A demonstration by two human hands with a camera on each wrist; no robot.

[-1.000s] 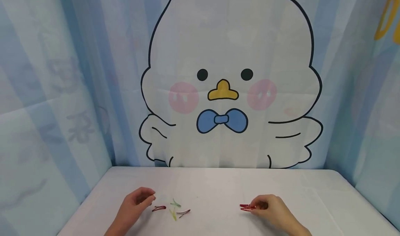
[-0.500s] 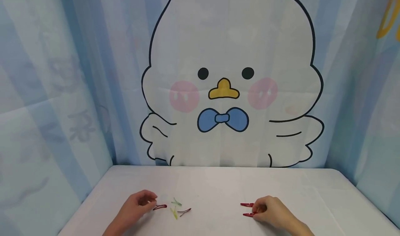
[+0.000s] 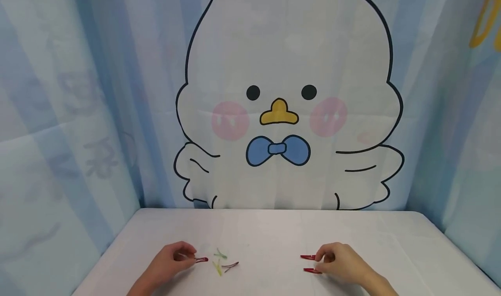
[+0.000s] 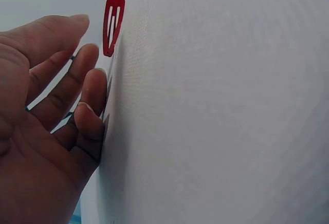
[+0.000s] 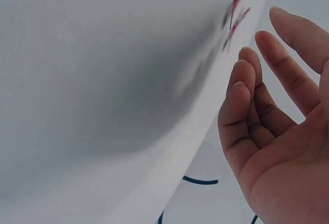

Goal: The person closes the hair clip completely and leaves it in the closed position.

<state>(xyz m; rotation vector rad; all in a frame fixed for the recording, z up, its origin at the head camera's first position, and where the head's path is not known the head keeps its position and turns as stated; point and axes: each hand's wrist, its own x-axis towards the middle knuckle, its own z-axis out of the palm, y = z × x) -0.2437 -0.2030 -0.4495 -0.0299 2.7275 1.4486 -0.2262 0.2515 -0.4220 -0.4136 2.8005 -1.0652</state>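
Curving parted fingers, the left hand [image 3: 167,262] hangs beside a red clip [image 3: 202,259]; rightward lie a green clip [image 3: 221,254], yellow clip [image 3: 217,268] and dark clip [image 3: 231,266]; then two red clips [image 3: 312,270] sit by the right hand [image 3: 343,262], fingers also parted.

We're in a small curtained-off nook; can't tell if it's in a home, studio, etc. Blue-&-white striped curtains [image 3: 98,126] hang on 3 sides, w/ a big cartoon bird [image 3: 289,65] in a blue bow tie [image 3: 277,149] at back & yellow lettering [image 3: 482,19] far R. We've a white desk [image 3: 270,235] inside.
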